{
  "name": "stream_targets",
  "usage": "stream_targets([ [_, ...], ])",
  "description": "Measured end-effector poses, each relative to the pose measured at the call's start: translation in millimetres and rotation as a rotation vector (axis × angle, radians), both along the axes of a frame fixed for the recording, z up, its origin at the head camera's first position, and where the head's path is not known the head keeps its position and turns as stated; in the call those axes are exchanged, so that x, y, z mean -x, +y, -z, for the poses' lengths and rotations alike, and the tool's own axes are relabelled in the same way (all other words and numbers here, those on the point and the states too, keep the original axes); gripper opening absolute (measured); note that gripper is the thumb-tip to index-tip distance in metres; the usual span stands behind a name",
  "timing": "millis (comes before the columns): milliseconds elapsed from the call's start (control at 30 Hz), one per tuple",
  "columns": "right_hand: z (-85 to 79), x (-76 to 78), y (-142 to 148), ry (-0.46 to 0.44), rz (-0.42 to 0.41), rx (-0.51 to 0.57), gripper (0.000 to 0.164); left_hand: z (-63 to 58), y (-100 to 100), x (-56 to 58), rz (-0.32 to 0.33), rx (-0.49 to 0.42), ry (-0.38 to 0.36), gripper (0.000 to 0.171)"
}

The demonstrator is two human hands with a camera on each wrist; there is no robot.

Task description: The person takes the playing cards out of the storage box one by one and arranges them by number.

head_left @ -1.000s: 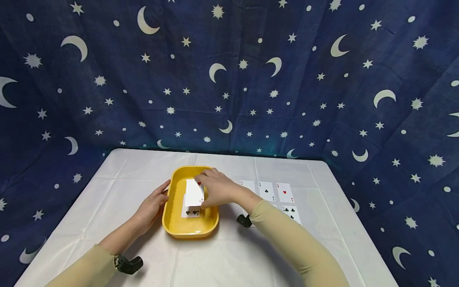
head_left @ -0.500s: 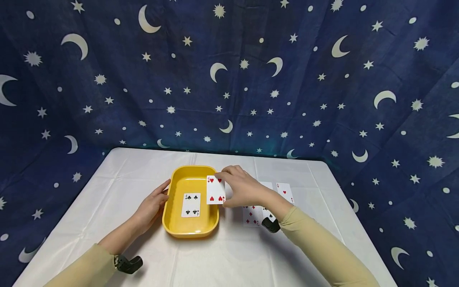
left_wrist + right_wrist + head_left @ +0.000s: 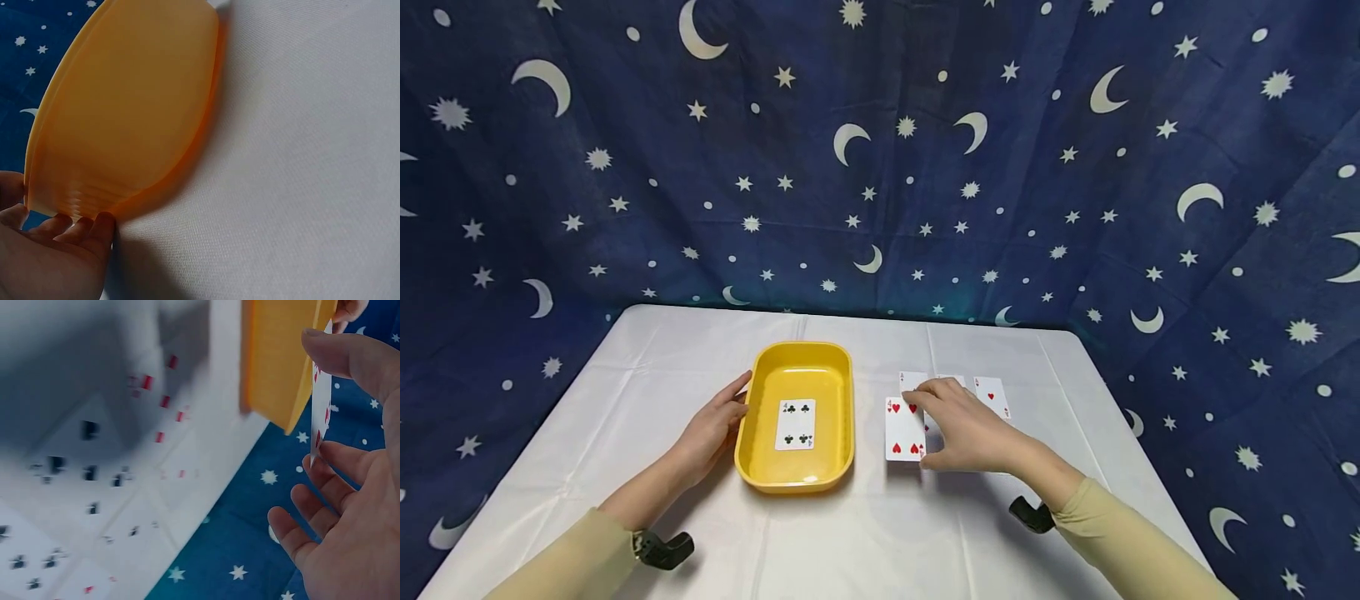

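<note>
My right hand (image 3: 966,429) pinches the four of hearts (image 3: 904,433) by its right side, between thumb and fingers, to the right of the yellow tray (image 3: 793,479). In the right wrist view the card (image 3: 322,394) is seen nearly edge-on, thumb at one end and fingertips at the other. A four of clubs (image 3: 795,425) lies face up in the tray. My left hand (image 3: 707,433) rests against the tray's left side; the left wrist view shows its fingertips (image 3: 103,222) touching the outer wall.
Face-up cards lie in rows on the white table right of the tray, among them the ace of hearts (image 3: 992,397). My right hand covers several of them. A clubs card (image 3: 90,444) shows in the right wrist view. A dark starry cloth (image 3: 880,167) hangs behind the table.
My right hand has carried the four of hearts from above the tray rightward to the card rows, uncovering the four of clubs. The left hand stays at the tray.
</note>
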State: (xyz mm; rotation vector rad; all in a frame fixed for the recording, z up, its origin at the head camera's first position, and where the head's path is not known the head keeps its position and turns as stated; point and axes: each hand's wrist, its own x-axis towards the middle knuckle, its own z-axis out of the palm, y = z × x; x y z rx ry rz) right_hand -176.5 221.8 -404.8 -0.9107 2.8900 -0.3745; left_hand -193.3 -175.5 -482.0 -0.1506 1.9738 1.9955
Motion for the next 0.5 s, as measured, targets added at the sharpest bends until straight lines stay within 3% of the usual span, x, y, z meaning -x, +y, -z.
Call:
stream_targets([
  [200, 15.7, -20.3, 19, 0.022, -0.001, -0.010, 0.088, -2.2, 0, -1.1, 0.008, 0.007, 0.001, 0.067],
  [500, 39.7, -49.1, 33, -0.017, 0.010, -0.011, 0.088, -1.4, 1, -1.1, 0.008, 0.006, 0.004, 0.067],
])
